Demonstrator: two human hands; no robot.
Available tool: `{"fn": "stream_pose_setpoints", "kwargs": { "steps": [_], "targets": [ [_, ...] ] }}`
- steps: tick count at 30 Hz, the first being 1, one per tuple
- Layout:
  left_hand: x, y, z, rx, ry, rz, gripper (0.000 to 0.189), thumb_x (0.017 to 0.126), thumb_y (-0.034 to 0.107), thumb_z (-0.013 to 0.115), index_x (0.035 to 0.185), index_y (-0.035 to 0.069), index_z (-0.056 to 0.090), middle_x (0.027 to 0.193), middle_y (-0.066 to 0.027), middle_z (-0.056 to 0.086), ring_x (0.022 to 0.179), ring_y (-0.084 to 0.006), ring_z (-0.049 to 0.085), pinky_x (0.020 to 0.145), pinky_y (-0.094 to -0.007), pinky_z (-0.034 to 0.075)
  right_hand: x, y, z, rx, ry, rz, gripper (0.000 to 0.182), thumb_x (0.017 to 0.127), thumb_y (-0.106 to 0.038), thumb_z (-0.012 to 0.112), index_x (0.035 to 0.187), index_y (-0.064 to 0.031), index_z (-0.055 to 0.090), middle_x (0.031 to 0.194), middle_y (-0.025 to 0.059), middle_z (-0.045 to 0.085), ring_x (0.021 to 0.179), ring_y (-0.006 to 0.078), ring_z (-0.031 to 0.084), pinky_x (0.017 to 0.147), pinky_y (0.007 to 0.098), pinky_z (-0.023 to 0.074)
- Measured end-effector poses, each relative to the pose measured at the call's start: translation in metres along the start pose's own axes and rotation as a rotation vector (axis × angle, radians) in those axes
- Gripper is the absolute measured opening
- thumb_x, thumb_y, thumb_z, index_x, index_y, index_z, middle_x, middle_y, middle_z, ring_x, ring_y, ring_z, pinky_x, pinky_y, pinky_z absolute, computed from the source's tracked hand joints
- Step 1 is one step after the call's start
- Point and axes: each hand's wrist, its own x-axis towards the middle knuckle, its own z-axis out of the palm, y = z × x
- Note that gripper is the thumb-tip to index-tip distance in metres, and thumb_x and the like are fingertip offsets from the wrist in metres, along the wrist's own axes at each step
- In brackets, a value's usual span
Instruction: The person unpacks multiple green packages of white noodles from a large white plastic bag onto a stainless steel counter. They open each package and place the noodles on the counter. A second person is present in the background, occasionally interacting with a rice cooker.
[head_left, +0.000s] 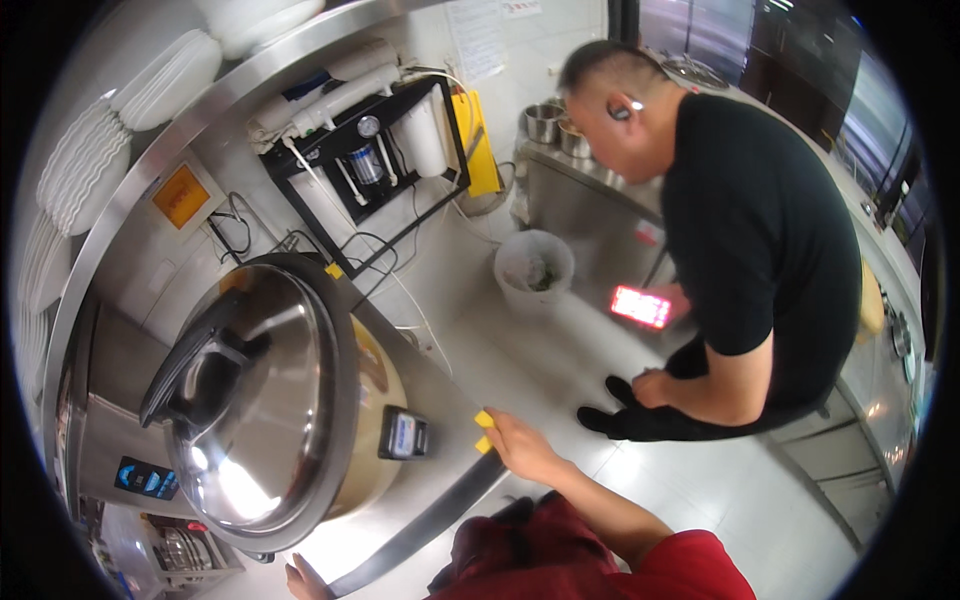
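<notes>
My right hand (521, 447) grips the corner of a stainless steel table (442, 409), beside a yellow corner guard (484, 420). At the same table's near left edge is my left hand (303, 579), seen only in part; its grip is hidden. Between the hands and the wall, a large commercial rice cooker (371, 420) stands on the tabletop. Its shiny domed lid (289, 375) is down and carries a black handle (206, 375). A black control panel (405, 433) juts from its side.
To the right a person in black (757, 225) bends forward, holding a lit phone (640, 307). A white bucket (517, 289) with scraps stands on the floor. A water filter unit (367, 165) leans by the wall, with loose cables. Stacked white plates (82, 165) line an overhead steel shelf (120, 202).
</notes>
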Motion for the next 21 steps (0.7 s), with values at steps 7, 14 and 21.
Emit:
{"fn": "stream_pose_setpoints", "kwargs": {
  "steps": [7, 14, 21],
  "targets": [
    [-0.012, -0.024, 0.022, 0.361, 0.188, 0.185, 0.065, 0.092, 0.043, 0.042, 0.133, -0.007, 0.033, 0.116, -0.0248, 0.052, 0.082, -0.0254, 0.059, 0.072, -0.0324, 0.051, 0.104, -0.008, -0.010, 0.076, -0.167, -0.114, 0.045, 0.093, -0.029, 0.043, 0.125, 0.0015, 0.042, 0.119, 0.0244, 0.051, 0.113, 0.0389, 0.046, 0.095, 0.0413, 0.0382],
    [-0.048, 0.041, 0.033, 0.155, 0.074, -0.209, 0.047, 0.091, 0.038, 0.046, 0.115, -0.001, 0.046, 0.104, -0.0189, 0.054, 0.090, -0.0256, 0.054, 0.078, -0.0374, 0.045, 0.217, -0.040, 0.025, 0.149, -0.031, -0.290, 0.032, 0.088, -0.016, 0.051, 0.115, 0.0011, 0.052, 0.110, 0.0204, 0.055, 0.105, 0.0361, 0.051, 0.091, 0.0410, 0.0408],
    [-0.082, 0.034, 0.090, 0.063, 0.005, -0.354, 0.037, 0.091, 0.037, 0.043, 0.092, 0.004, 0.062, 0.076, -0.0131, 0.061, 0.069, -0.0248, 0.053, 0.064, -0.0417, 0.043, 0.269, -0.050, 0.051, 0.140, 0.025, -0.487, 0.022, 0.083, -0.008, 0.054, 0.102, -0.0005, 0.060, 0.106, 0.0133, 0.057, 0.101, 0.0324, 0.051, 0.087, 0.0396, 0.0426]
  ]
}}
